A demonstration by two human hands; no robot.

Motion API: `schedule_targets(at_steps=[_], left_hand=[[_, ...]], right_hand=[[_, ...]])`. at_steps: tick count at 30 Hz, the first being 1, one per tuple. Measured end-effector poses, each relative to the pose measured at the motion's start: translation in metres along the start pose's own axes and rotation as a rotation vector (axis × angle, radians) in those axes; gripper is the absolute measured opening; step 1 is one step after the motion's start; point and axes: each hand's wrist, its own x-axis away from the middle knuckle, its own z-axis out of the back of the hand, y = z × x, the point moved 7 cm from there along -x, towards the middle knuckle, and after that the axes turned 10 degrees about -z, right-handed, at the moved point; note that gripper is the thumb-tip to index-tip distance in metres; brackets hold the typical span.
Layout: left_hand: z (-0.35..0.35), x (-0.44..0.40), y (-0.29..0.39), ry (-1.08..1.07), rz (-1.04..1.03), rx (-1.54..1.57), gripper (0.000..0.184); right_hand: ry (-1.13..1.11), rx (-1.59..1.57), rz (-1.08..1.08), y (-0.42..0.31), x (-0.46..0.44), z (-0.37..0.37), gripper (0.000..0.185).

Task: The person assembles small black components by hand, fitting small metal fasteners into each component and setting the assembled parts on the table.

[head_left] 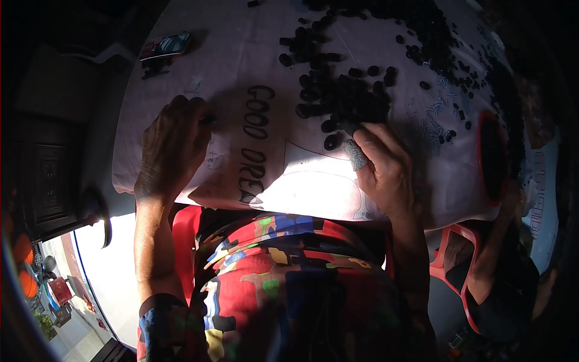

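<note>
1. At far left, we are seeing a dark panelled door [51,169] standing in shadow, with round orange things [25,282] showing below it.
2. On the pale pink cloth [235,54], a phone [167,46] is lying near the upper left; we are finding no readable brand on it.
3. Our left hand [175,142] is hovering over or resting on the cloth, we cannot tell which; its fingers are curling together, pinching a small black piece [207,119] at the thumb side.
4. Just beside that hand, faint small print [212,158] is staying too blurred for us to read.
5. Between our hands, bold black lettering [258,108] is running sideways down the cloth, reading "GOOD DREA" before dropping out of sight near the edge.
6. Loose black pieces [347,96] are lying heaped above our right hand [353,134], spreading toward the far edge.
7. That hand, wearing a grey wrap [354,154] on one digit, is touching the heap's near edge; its fingers are bending close, but we cannot tell whether they are pinching a piece.
8. Farther right, thin bluish bits [440,108] are lying scattered near a red-rimmed basin [481,157].
9. At far right, a co-worker's arm [487,265] is reaching up beside a red chair [473,241], while reddish characters [535,193] are showing, illegible to us, on a pale surface.
</note>
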Motion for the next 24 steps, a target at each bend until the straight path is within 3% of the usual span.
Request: schedule_targets(at_steps=[5, 17, 20, 24], left_hand=[[0.000, 0.007, -0.011, 0.020, 0.077, 0.051, 0.010], [0.002, 0.011, -0.006, 0.016, 0.126, 0.078, 0.021], [0.003, 0.009, -0.003, 0.005, 0.138, 0.090, 0.018], [-0.002, 0.009, -0.007, 0.003, 0.091, 0.032, 0.015]], right_hand=[[-0.028, 0.000, -0.039, 0.007, 0.000, 0.004, 0.044], [-0.023, -0.022, -0.051, 0.006, 0.001, 0.002, 0.039], [-0.082, 0.043, 0.021, -0.002, -0.002, 0.001, 0.036], [0.010, -0.023, -0.075, 0.009, 0.000, 0.010, 0.038]])
